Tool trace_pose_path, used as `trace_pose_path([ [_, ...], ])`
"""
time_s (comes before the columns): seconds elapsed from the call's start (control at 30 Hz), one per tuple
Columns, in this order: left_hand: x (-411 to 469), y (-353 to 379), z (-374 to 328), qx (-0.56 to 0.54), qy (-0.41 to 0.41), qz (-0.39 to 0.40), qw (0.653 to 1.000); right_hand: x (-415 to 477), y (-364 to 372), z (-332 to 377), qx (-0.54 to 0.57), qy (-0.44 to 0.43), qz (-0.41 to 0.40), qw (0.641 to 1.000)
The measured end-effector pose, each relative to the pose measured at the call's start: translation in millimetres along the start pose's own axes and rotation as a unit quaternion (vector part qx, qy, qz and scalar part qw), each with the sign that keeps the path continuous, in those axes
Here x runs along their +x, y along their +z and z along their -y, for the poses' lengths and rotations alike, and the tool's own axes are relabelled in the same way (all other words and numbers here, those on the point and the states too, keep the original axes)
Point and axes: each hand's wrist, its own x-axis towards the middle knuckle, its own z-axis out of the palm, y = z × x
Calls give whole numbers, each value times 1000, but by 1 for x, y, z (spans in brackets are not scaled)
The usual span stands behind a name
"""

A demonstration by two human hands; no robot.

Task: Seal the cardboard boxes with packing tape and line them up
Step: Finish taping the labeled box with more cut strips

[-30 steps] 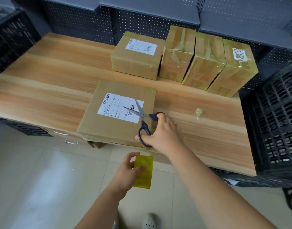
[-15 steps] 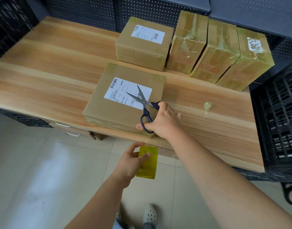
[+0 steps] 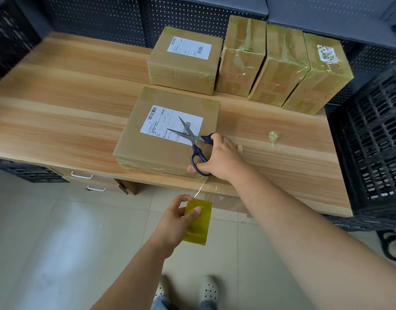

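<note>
Your right hand (image 3: 221,157) grips the scissors (image 3: 193,139), blades parted and pointing away over the box (image 3: 161,153). The taut tape strip (image 3: 199,189) runs just below it, down to your left hand (image 3: 177,220), which pinches the tape roll (image 3: 198,227).

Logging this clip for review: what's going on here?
A person is taping the labelled box at the table's front edge. The left hand pinches the yellow packing tape below the edge, a thin strip stretched up to the box. The right hand holds scissors, blades open, over the box top; the strip is uncut. Four boxes stand in a row behind.
</note>
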Motion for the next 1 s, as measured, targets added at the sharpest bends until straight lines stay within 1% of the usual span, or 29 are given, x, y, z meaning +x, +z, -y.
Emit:
trace_pose_path([
  [0.03, -1, 0, -2, -2, 9, 5, 1000, -5, -8, -4, 50, 6, 5, 999],
  [0.1, -3, -1, -5, -5, 17, 10, 1000, -23, -31, -20, 172, 28, 15, 985],
  [0.13, -3, -2, -5, -2, 18, 10, 1000, -36, -44, -31, 207, 31, 24, 978],
  [0.17, -4, -1, -6, 5, 18, 9, 1000, -50, -53, -49, 215, 34, 41, 975],
  [0.27, -6, 2, -6, 37, 20, -9, 999, -94, -67, -106, 214, 63, 95, 970],
  [0.33, -6, 6, -6, 54, 22, -24, 998, -114, -59, -138, 217, 112, 134, 960],
  [0.4, -5, 10, -6, 65, 20, -37, 997, -121, -40, -159, 189, 142, 184, 954],
  [0.53, -3, 14, -3, 51, 6, -43, 998, -114, -5, -169, 204, 144, 275, 928],
  [0.63, -1, 14, -2, 42, 0, -45, 998, -105, 4, -163, 207, 131, 303, 921],
  [0.87, -2, 10, 4, 41, -10, -61, 997, -89, 9, -142, 194, 90, 320, 923],
  [1.0, -5, 10, 3, 45, -14, -59, 997, -82, 8, -128, 183, 83, 330, 922],
])
